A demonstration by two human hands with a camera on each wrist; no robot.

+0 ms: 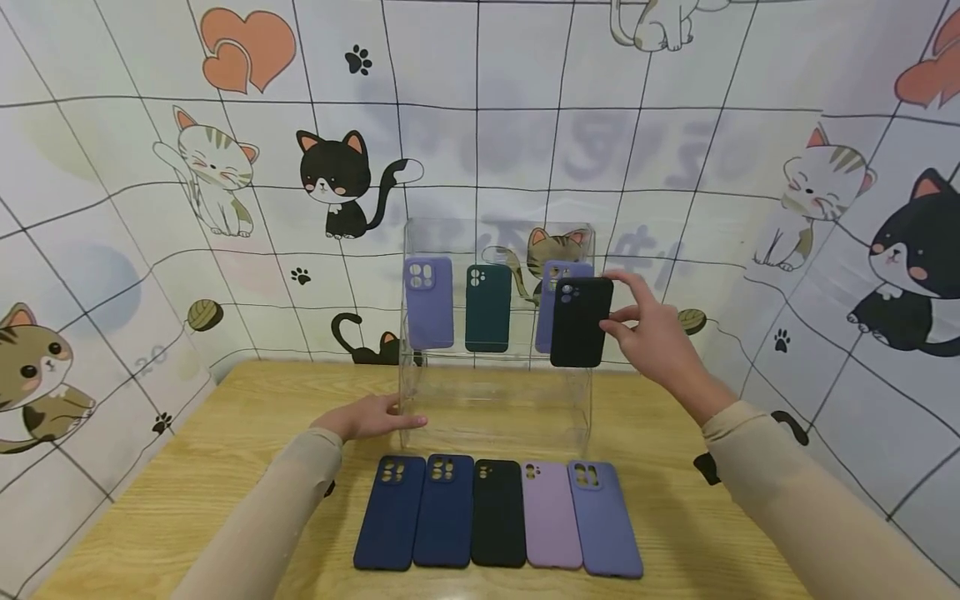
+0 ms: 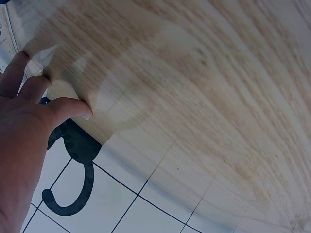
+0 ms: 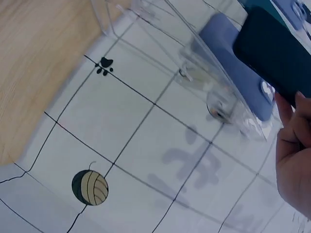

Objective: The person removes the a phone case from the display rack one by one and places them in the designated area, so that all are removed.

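Observation:
My right hand (image 1: pixel 651 333) pinches a black phone case (image 1: pixel 579 325) by its right edge, between thumb and fingers. It is upright in front of the right end of the clear display stand (image 1: pixel 495 433), partly covering a purple phone case (image 1: pixel 547 304). In the right wrist view the dark case (image 3: pixel 277 53) overlaps that purple case (image 3: pixel 233 63). Also upright on the stand are another purple case (image 1: pixel 431 312) at the left and a dark green case (image 1: pixel 487 312) in the middle. Low at the stand's left side, my left hand (image 1: pixel 371 417) touches the clear wall with spread fingers.
In front of the stand, a row of phone cases lies on the wooden table (image 1: pixel 247 450): two navy cases (image 1: pixel 390 517), a black one (image 1: pixel 498 517), a pink-lilac one (image 1: pixel 553 521) and a purple-blue one (image 1: pixel 609 525). A cat-print cloth (image 1: pixel 480 158) hangs behind.

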